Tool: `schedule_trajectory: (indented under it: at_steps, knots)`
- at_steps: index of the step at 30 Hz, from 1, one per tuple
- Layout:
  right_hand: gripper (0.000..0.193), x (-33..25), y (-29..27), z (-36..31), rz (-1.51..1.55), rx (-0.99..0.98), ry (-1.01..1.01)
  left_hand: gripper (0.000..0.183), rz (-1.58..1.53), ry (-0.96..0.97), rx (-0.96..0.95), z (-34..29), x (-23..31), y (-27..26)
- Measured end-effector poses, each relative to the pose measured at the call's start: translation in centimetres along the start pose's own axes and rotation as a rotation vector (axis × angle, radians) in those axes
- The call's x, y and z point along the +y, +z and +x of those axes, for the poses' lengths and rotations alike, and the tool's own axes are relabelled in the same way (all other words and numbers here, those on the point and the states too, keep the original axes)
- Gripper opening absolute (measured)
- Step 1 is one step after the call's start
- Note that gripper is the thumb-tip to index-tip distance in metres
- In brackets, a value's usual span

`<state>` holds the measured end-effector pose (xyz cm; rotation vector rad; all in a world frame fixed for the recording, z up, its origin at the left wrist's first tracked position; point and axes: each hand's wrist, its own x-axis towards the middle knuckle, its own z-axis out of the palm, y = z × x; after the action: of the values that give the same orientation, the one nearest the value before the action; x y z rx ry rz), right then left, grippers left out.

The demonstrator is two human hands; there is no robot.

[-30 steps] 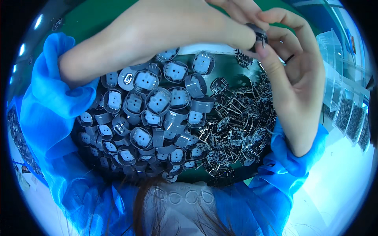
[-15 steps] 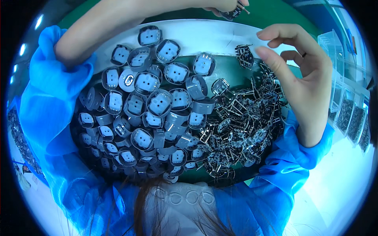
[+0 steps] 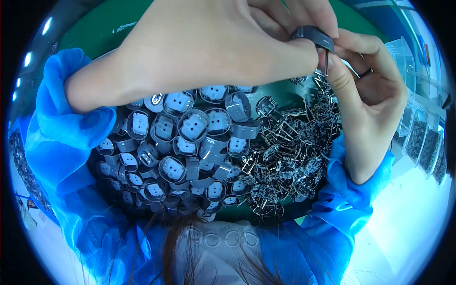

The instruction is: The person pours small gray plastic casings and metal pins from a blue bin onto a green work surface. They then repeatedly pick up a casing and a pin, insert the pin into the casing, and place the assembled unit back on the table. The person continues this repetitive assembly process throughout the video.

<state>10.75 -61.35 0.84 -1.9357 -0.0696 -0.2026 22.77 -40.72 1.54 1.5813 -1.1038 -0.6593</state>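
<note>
Near the top, my left hand pinches a small grey plastic housing between thumb and fingers. Two thin metal pins stick out below it. Closed in from the right, my right hand has its index finger and thumb at the housing's right side and the pins. The inside of the housing faces away from view. Below my left forearm lies a heap of grey oval housings with pale, two-holed inner faces. To its right is a pile of dark circuit boards with metal pins.
Clear plastic bins holding dark small parts stand at the right edge. A green surface spreads behind my hands. At the far left are more small parts. Both piles lie close in front of my body.
My left hand has come down and toward me, across the back of the housing heap. My right fingers have closed from an open curl to meet the housing beside my left hand.
</note>
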Motion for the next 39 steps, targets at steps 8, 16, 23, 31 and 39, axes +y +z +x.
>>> schedule_trajectory:
  at_steps: [8, 16, 23, 31, 39]
  knots:
    - [0.022, 1.5, -0.8, -0.9, -0.048, 0.067, 0.015, 0.019, -0.229, -0.004, -0.136, 2.0, -1.7, -0.3]
    - [0.023, 0.4, -1.0, 0.7, -0.495, -0.083, -0.005, 0.017, 0.556, -0.007, 0.133, 3.0, -3.1, -2.3]
    - [0.011, 0.6, -0.6, 1.2, -0.561, -0.162, -0.040, 0.030, 1.082, 0.131, 0.216, 1.4, -4.6, -4.0]
    - [0.025, -1.1, -1.5, 0.5, -0.822, -0.110, -0.354, 0.040, 0.466, 0.057, -0.248, 0.8, -2.9, 1.7]
    - [0.022, -1.5, 0.8, -1.2, -0.168, 0.042, 0.047, 0.047, 0.397, -0.038, -0.487, 0.7, -0.6, -2.0]
